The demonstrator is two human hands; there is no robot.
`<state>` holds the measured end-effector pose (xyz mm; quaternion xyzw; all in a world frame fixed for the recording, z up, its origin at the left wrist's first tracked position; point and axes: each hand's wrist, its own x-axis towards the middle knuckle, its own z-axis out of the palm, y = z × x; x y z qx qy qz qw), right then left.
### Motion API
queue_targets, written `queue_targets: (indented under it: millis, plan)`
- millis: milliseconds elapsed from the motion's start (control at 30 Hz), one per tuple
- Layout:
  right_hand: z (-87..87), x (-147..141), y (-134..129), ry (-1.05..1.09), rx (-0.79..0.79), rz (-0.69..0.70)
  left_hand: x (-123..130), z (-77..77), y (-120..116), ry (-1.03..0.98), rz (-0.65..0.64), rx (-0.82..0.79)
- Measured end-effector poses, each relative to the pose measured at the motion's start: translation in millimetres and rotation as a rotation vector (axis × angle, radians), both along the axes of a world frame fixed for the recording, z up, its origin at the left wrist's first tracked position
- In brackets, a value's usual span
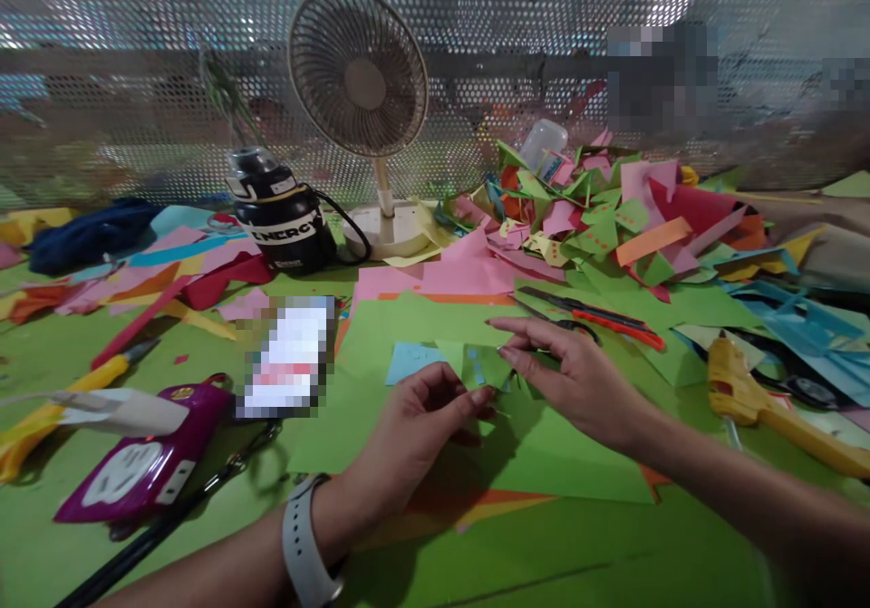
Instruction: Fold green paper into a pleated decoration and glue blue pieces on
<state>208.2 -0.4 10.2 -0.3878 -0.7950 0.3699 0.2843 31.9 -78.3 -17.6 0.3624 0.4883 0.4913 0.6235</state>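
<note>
L fingers (470, 403) nearly pinched, can't tell if gripping; R fingers (534, 330) parted a bit, nothing seen in 'em. Blue bits (478, 371) right btwn them, green sheet (340, 409) below, cutter (625, 320) beyond R.

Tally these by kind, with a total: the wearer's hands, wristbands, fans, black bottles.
Hands: 2, left hand and right hand
Wristband: 1
Fan: 1
Black bottle: 1
Total: 5
</note>
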Motion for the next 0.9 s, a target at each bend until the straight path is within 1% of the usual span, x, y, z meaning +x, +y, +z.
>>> queue_targets:
  millis: [200,333,433,700,900]
  plan:
    - [0.1,-0.8,-1.2,-0.001,0.036,0.004,0.2,1.1,0.8,-0.001,0.008,-0.011]
    - [0.5,-2.3,-4.8,-0.027,0.138,0.014,1.5,1.9,1.9,0.027,0.011,-0.009]
    - [1.2,-3.5,-7.8,-0.050,0.180,0.012,1.9,2.7,1.8,0.013,0.012,0.002]
    - [2.4,-2.6,-9.4,-0.053,0.229,0.015,1.7,0.9,1.5,0.010,0.027,0.003]
    - [0.5,-1.8,-8.3,-0.057,0.216,0.016,2.0,0.5,0.7,0.004,0.018,0.009]
